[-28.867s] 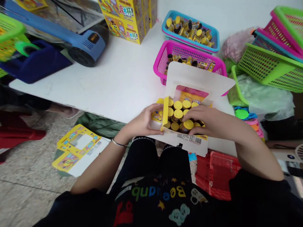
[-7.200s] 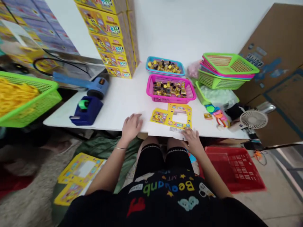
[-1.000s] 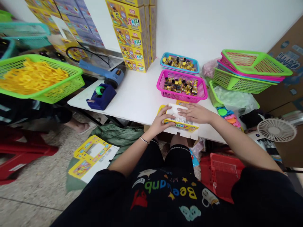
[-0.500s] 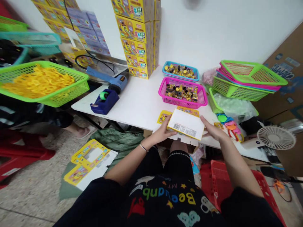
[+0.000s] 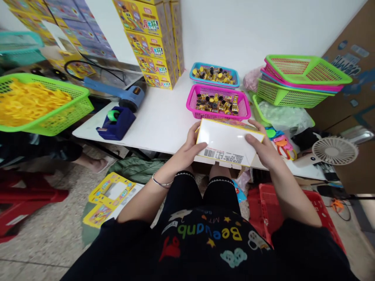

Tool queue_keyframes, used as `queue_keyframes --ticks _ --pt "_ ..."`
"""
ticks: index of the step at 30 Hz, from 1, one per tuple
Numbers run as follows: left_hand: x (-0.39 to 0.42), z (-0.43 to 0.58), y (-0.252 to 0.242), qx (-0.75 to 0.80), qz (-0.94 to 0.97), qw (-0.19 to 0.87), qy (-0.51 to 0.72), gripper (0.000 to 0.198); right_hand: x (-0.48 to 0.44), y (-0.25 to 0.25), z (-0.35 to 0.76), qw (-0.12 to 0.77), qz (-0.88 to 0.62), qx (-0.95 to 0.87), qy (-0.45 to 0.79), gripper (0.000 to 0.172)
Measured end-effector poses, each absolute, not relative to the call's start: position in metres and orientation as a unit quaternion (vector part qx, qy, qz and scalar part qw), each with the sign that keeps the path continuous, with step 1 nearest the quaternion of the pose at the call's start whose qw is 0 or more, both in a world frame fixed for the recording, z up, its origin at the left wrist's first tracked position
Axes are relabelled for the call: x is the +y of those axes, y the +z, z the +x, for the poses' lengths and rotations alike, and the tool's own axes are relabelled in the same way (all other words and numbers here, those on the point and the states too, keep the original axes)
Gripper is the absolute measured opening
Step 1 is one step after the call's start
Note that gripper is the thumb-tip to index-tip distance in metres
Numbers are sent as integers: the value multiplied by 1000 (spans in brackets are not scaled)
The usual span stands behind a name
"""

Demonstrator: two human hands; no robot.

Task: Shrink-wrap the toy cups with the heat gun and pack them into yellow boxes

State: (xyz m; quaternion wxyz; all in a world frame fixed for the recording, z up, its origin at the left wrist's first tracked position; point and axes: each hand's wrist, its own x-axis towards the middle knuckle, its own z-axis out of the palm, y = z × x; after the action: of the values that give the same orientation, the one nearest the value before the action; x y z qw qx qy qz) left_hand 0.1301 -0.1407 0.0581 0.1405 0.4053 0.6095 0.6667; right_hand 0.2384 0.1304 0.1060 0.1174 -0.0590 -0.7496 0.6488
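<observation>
Between my two hands is a cardboard box (image 5: 225, 140), its white printed face with a barcode turned up toward me and yellow edges showing. My left hand (image 5: 191, 145) grips its left end, thumb on the white face. Around the right end closes my right hand (image 5: 261, 145), thumb also on top. A notched white flap sticks out at the box's near edge. Just beyond it stands a pink basket (image 5: 191, 111) of small yellow and black capped pieces, with a blue basket (image 5: 237, 80) of similar pieces behind.
On the white table (image 5: 164, 127) are a blue tape dispenser (image 5: 117, 125), a heat gun (image 5: 133, 95) and stacked yellow boxes (image 5: 152, 50). Stacked baskets (image 5: 293, 93) and a small fan (image 5: 334, 156) stand right. A green basket (image 5: 73, 113) holds yellow pieces. Flat cartons (image 5: 102, 216) lie lower left.
The box has been opened out from a flatter, tilted pose, showing a larger white face. Both hands have shifted their grip, the right thumb now lying over the face. The camera view has shifted slightly.
</observation>
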Motion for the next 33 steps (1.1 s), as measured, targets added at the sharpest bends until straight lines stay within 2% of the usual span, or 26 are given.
queue_keyframes --ticks 3,7,11,13,15,17,21,22,24,27,28,29,30,33 --pt "-137 132 55 648 380 92 654 76 119 106 233 159 -29 -769 619 80" --pt "-136 133 54 660 361 -13 659 75 104 104 231 191 6 -759 622 95" --pt "-133 142 57 629 286 -24 723 74 113 98 237 141 64 -777 610 110" --pt "-131 148 57 614 227 -17 755 71 122 95 240 96 119 -811 564 122" --pt "-130 150 56 605 192 -16 772 67 130 93 241 83 168 -841 508 126" --pt "-132 145 52 599 201 -28 774 69 135 89 238 136 199 -856 457 125" --pt "-149 109 37 578 308 -9 756 102 157 56 219 349 263 -831 345 133" --pt "-152 98 32 572 331 28 750 107 166 42 213 381 292 -818 316 127" --pt "-155 78 20 573 356 118 729 107 186 13 201 377 367 -807 270 95" --pt "-147 61 4 597 378 225 671 109 208 -20 189 250 392 -851 244 35" --pt "-142 59 0 601 384 244 657 112 211 -26 187 220 386 -863 240 22" --pt "-138 58 -5 601 391 252 650 115 214 -31 186 198 379 -872 238 15" --pt "-134 57 -9 601 400 246 647 119 215 -33 186 183 370 -878 242 23" --pt "-128 57 -24 615 431 168 638 132 214 -38 194 152 313 -887 304 72"
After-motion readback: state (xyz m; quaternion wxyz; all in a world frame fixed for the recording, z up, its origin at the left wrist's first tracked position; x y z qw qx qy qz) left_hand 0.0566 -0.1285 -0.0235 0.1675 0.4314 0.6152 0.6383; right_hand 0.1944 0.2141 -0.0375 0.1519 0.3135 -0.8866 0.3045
